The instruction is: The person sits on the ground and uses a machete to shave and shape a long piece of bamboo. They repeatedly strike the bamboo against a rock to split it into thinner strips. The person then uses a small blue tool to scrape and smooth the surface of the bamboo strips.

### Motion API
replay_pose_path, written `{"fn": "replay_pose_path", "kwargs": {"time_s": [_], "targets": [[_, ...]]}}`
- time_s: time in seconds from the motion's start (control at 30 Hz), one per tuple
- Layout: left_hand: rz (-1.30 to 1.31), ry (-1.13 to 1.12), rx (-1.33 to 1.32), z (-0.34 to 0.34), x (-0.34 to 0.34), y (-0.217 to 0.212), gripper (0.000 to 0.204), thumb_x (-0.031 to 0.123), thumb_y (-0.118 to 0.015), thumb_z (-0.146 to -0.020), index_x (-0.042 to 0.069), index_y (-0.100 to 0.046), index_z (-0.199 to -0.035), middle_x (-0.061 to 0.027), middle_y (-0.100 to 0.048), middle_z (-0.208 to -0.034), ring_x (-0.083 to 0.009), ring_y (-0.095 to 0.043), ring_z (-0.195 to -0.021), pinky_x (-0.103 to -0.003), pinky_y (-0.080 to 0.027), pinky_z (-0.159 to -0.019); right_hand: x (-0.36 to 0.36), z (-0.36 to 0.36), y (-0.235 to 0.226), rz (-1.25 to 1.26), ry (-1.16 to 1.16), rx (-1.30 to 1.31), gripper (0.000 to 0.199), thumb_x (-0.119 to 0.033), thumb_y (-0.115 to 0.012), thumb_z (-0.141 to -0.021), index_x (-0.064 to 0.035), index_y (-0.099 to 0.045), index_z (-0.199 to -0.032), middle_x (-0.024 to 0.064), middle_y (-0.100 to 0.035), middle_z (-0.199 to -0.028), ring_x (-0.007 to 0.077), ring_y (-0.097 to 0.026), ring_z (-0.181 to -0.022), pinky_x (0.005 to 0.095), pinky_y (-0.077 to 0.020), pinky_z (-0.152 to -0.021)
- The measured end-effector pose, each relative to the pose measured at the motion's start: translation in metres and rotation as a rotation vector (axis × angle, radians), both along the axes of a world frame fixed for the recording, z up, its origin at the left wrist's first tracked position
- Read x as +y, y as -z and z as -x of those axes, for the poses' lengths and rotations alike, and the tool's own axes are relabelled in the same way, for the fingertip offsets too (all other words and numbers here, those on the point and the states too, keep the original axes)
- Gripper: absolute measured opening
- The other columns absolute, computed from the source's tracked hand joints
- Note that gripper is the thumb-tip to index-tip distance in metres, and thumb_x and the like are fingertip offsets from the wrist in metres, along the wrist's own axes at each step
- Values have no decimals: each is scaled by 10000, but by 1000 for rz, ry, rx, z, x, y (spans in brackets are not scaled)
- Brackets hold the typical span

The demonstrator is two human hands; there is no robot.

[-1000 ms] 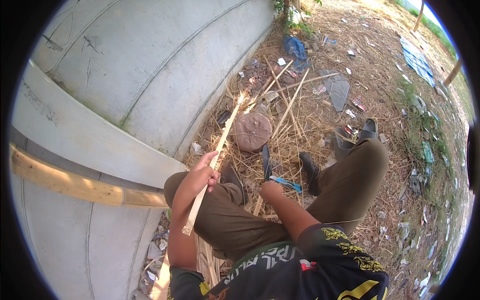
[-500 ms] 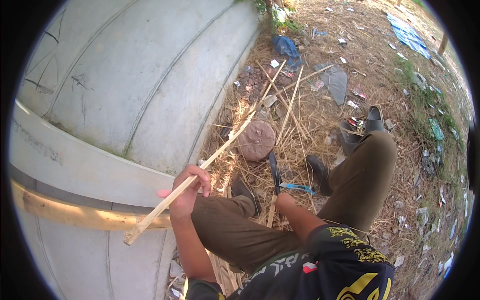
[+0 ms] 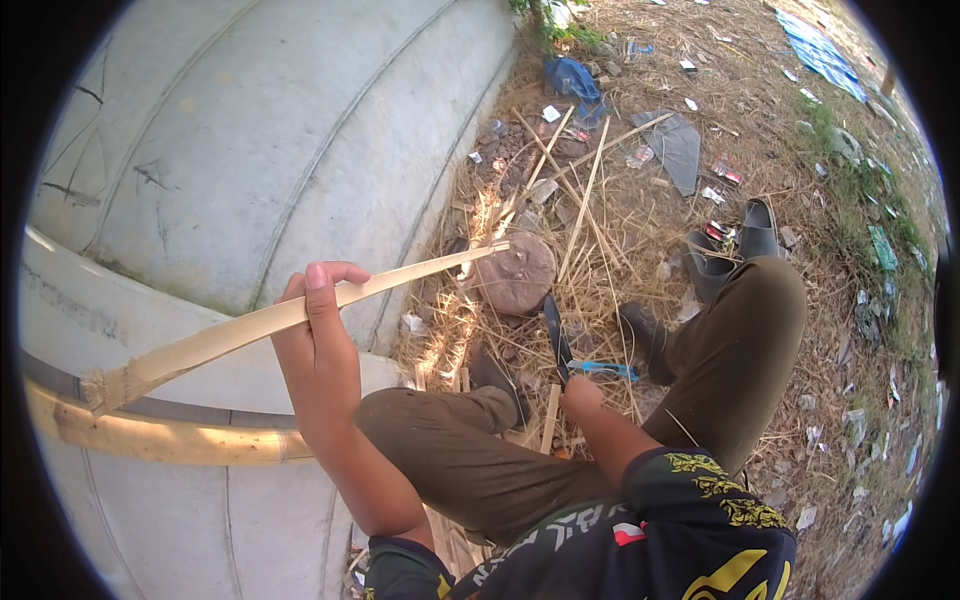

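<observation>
A long pale bamboo strip (image 3: 240,325) is gripped between the thumb and fingers of my left hand (image 3: 318,325), in front of the grey wall. Its frayed end points left, and its thin far end reaches over the round brown block (image 3: 520,278). My right hand (image 3: 582,398) is closed low between my legs on a dark-bladed knife (image 3: 556,335); the fingers hide its handle. That blade points away from me toward the block's near edge. Beside the blade is a light-blue cutter (image 3: 603,370); whether it touches the hand I cannot tell.
Several thin strips (image 3: 590,195) lie crossed beyond the block on straw-covered ground. A grey concrete wall (image 3: 330,150) stands at the left, with a bamboo pole (image 3: 170,436) along it. Grey shoes (image 3: 758,230) lie beyond my right knee, and litter is scattered to the right.
My left hand has moved left and up, and the strip has swung flatter, its far end drawn back to the block. My right hand and the knife have barely moved.
</observation>
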State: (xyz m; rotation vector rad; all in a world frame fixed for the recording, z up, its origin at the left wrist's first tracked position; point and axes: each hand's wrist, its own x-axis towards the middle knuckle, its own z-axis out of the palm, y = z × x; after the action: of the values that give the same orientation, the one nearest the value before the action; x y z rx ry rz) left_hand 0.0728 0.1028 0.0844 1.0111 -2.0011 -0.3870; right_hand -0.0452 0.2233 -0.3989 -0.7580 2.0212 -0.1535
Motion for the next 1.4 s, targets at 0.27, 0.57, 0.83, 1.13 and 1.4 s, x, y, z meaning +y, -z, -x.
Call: {"fn": "replay_pose_path", "kwargs": {"time_s": [0.27, 0.57, 0.83, 1.13, 1.4], "targets": [[-44, 374, 809, 38, -52, 21, 422, 430, -452, -1088, 115, -439, -808, -3, -391, -703, -117, -384, -606, -272, -359, -537, 0, -11, -3, 91, 54, 138, 481, -273, -728, -866, 11, -564, -1218, 217, -668, -1142, 370, -680, -1082, 465, -568, -860], [47, 391, 910, 52, -29, -4, 430, 436, -460, -1084, 156, -320, -789, 35, -228, -607, -80, -189, -496, -249, -148, -446, -10, 4, -3, 27, -17, 119, 527, -436, -711, -908, -4, -579, -1179, 177, -659, -1162, 332, -678, -1083, 462, -565, -871], [152, 312, 1052, 44, -59, 47, 504, 500, -460, -1071, 152, -285, -752, 38, -203, -570, -75, -168, -485, -263, -130, -445, -13, 7, -35, 74, 99, 32, 484, -368, -719, -889, 41, -619, -1127, 205, -698, -1092, 352, -708, -998, 477, -576, -847], [51, 246, 1102, 21, -83, 49, 532, 522, -510, -1048, 158, -268, -744, 35, -198, -577, -91, -188, -487, -277, -145, -458, -44, 16, -141, 242, 181, 115, 484, -383, -618, -944, 86, -611, -1064, 274, -698, -1016, 440, -694, -970, 516, -557, -846], [35, 334, 1065, 14, -75, 53, 483, 485, -468, -1072, 149, -300, -768, 29, -216, -566, -89, -181, -491, -269, -157, -458, -80, 17, -150, 578, 121, 266, 430, -403, -591, -985, 21, -657, -1018, 259, -697, -895, 459, -680, -855, 536, -538, -798]]}}
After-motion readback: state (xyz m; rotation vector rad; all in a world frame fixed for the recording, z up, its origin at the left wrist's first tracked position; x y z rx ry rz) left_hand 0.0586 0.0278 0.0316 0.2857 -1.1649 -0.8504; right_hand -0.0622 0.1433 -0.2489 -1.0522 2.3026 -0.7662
